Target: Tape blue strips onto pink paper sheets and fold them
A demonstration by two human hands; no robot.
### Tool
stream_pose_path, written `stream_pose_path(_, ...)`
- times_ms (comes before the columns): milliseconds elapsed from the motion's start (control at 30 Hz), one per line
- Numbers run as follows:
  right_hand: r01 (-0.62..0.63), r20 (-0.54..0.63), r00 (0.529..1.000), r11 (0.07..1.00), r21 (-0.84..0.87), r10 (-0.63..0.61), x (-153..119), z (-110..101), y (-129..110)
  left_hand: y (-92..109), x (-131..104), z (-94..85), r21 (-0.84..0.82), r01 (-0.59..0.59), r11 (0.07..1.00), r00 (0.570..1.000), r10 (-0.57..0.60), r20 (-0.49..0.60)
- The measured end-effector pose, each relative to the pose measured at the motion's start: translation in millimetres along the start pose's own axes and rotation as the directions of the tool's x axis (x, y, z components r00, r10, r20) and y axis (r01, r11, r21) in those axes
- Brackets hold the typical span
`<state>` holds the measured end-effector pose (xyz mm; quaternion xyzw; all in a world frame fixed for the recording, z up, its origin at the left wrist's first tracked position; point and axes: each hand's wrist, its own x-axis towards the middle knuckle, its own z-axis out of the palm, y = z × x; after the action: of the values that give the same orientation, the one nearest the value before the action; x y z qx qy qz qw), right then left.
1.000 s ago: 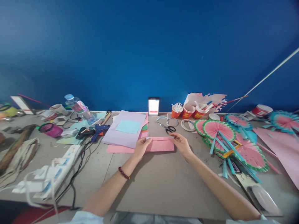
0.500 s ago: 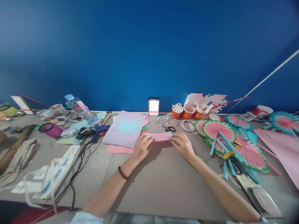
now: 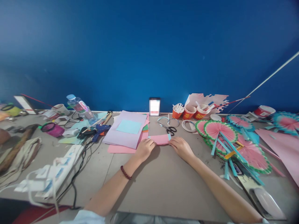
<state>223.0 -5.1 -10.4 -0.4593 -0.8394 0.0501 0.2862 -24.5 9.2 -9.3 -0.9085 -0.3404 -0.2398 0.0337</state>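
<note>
A narrow strip of folded pink paper (image 3: 160, 139) with light-blue ends lies low over the table in front of me. My left hand (image 3: 146, 149) pinches its left end, fingers bent and closed. At the right end, the fingers of my right hand (image 3: 181, 147) are closed on the near corner. Just beyond the strip rests a pair of scissors (image 3: 171, 130) with black handles. Left of it, a lavender sheet (image 3: 123, 135) with a light-blue square of paper (image 3: 129, 126) on top lies over pink sheets.
Watermelon-patterned paper fans (image 3: 220, 131) spread at the right. Red paper cups (image 3: 189, 112) and a phone (image 3: 154, 107) stand along the blue wall. On the left are a power strip (image 3: 63, 169) with cables, a blue glue gun (image 3: 100, 130) and a plastic bottle (image 3: 81, 107).
Both hands have come slightly nearer to me and lower with the pink strip, uncovering more of the scissors' handles. The strip now sits flatter toward the table.
</note>
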Motion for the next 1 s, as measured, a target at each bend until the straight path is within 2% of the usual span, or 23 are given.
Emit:
stream_pose_path(200, -0.104, 0.001, 0.994, 0.986, 0.133, 0.105, 2, 3, 4, -1, 1, 0.6, -0.205, 0.148, 0.968, 0.988, -0.152, -0.007)
stream_pose_path(500, -0.198, -0.045, 0.975, 0.942, 0.27, 0.217, 7, 8, 4, -5, 6, 5.3, -0.359, 0.237, 0.903, 0.968, -0.251, 0.007)
stream_pose_path(633, -0.193, -0.082, 0.973, 0.953, 0.235, 0.217, 8, 12, 5, -6, 7, 5.9, -0.327, 0.213, 0.921, 0.974, -0.227, -0.006)
stream_pose_path(833, -0.178, -0.079, 0.977, 0.958, 0.225, 0.2, 8, 14, 7, -11, 4, 9.5, -0.265, 0.126, 0.956, 0.989, -0.142, -0.044)
stream_pose_path(1000, -0.128, -0.07, 0.987, 0.969, 0.211, 0.146, 6, 11, 7, -10, 4, 9.5, -0.162, 0.083, 0.983, 0.996, -0.088, -0.022)
